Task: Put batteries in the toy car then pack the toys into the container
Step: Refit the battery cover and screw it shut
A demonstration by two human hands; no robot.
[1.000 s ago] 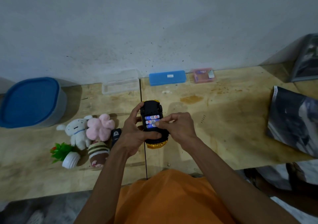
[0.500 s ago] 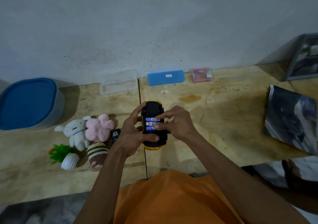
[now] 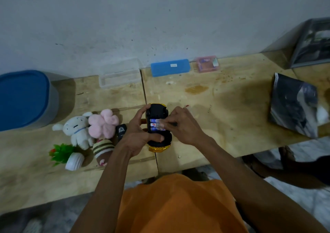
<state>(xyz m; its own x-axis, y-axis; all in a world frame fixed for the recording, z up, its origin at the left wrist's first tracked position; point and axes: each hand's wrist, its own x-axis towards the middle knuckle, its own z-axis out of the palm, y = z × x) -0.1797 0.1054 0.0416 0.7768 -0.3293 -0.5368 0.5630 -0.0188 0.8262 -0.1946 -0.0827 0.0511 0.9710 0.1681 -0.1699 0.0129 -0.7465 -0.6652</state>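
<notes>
Plush toys point(image 3: 92, 129) left of toy car point(image 3: 158, 125); container point(image 3: 26, 98) far left.

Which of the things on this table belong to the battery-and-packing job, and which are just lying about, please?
Job: toy car, batteries, white bunny, pink plush, striped plush, toy plant, blue-lidded container.

Lying about: clear box, blue case, pink box, magazine.

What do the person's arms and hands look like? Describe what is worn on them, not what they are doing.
Both forearms are bare from the bottom of the frame to the wrists; no sleeve reaches them. The left hand and right hand wear no gloves, and no watch, bracelet or ring shows. The only clothing in view is an orange garment over the torso between the arms. A thumbnail on the left hand looks reddish, too blurred to be sure.
</notes>
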